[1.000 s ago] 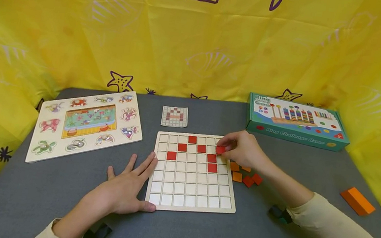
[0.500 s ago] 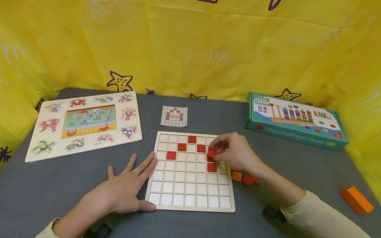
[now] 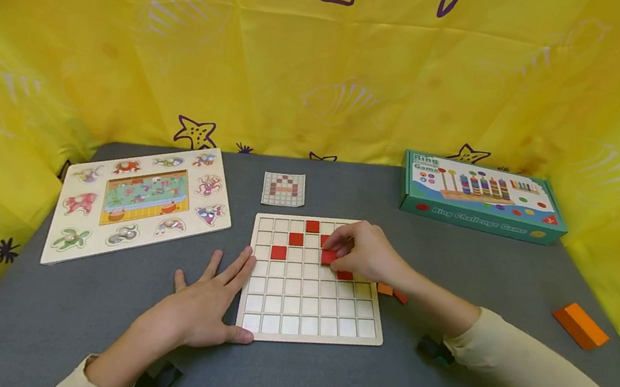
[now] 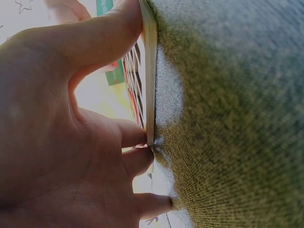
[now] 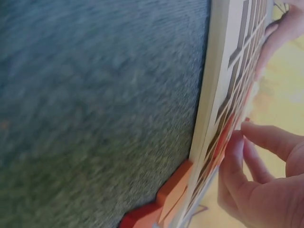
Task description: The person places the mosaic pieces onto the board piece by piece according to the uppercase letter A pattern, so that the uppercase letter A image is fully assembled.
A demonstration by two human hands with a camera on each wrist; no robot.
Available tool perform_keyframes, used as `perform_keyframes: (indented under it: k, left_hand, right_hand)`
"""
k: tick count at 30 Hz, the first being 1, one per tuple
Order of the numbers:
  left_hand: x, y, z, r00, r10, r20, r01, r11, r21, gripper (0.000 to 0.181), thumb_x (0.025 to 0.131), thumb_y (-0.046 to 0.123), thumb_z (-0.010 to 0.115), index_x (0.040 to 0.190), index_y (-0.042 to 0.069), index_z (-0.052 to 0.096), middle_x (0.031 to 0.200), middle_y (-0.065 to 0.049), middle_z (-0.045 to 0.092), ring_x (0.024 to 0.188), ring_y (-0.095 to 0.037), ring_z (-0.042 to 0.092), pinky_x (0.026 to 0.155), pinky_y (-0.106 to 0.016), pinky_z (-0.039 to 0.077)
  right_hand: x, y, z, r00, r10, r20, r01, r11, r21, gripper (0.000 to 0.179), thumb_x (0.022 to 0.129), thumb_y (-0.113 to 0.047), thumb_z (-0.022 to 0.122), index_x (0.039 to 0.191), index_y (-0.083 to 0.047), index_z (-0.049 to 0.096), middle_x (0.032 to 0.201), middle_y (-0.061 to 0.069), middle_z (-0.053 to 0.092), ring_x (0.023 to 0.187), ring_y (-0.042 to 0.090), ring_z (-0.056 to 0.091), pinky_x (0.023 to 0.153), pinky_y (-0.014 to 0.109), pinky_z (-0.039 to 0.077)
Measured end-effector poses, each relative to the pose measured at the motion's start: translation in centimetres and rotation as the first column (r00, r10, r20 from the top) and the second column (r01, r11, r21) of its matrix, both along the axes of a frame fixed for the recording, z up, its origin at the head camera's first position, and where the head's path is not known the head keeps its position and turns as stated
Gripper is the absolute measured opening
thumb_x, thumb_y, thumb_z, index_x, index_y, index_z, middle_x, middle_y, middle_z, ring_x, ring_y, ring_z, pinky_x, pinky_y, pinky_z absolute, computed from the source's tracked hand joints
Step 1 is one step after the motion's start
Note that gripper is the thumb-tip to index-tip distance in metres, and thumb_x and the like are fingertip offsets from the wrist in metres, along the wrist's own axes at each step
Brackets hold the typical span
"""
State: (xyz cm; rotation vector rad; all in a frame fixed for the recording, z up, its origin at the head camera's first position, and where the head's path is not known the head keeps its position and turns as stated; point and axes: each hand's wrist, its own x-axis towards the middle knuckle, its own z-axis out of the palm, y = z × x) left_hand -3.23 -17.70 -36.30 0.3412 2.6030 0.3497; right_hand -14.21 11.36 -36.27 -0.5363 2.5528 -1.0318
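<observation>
A wooden grid board [image 3: 295,343] lies on the grey table, with several red square tiles, such as one red tile [image 3: 278,252], in its upper cells. My left hand [image 3: 204,308] rests spread at the board's left side, thumb at the lower left corner and fingertips along the edge; the left wrist view shows thumb and fingers [image 4: 135,161] against that edge. Over the upper right cells, my right hand [image 3: 367,254] pinches a red square tile [image 3: 328,258] between thumb and fingers. In the right wrist view the pinched tile is hard to make out.
Loose orange tiles [image 3: 384,288] and red tiles [image 3: 400,296] lie right of the board, partly behind my right arm. A pattern card [image 3: 282,201] lies beyond it. Around stand a sea-animal peg puzzle [image 3: 161,235], a Ring Challenge Game box [image 3: 478,222] and an orange block [image 3: 581,326].
My right hand has moved left across the board's upper right cells, carrying the pinched red tile. The left hand has stayed in place.
</observation>
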Motion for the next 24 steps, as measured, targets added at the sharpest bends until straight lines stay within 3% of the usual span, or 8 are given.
perform_keyframes:
  k: [9, 24]
  left_hand:
    - [0.0, 0.0, -0.1, 1.0, -0.01, -0.011, 0.01, 1.0, -0.002, 0.125, 0.079, 0.07, 0.078, 0.17, 0.022, 0.007, 0.177, 0.007, -0.005, 0.16, -0.048, -0.001, 0.098, -0.095, 0.008]
    - [0.0, 0.0, 0.0, 1.0, -0.004, -0.004, 0.004, 1.0, -0.011, 0.125, 0.078, 0.072, 0.077, 0.17, 0.023, 0.006, 0.177, 0.008, -0.006, 0.16, -0.048, -0.001, 0.098, -0.095, 0.007]
  right_hand:
    - [0.7, -1.7, -0.1, 0.997, 0.076, -0.009, -0.076, 0.996, -0.045, 0.024, 0.077, 0.001, 0.084, 0.096, -0.012, 0.08, 0.084, -0.002, 0.073, 0.077, 0.011, 0.065, 0.073, 0.027, 0.056]
    - [0.9, -4.9, 0.0, 0.991, 0.131, 0.002, -0.131, 0.991, -0.011, 0.022, 0.077, 0.0, 0.086, 0.095, -0.012, 0.08, 0.081, -0.003, 0.072, 0.075, 0.011, 0.064, 0.072, 0.025, 0.055]
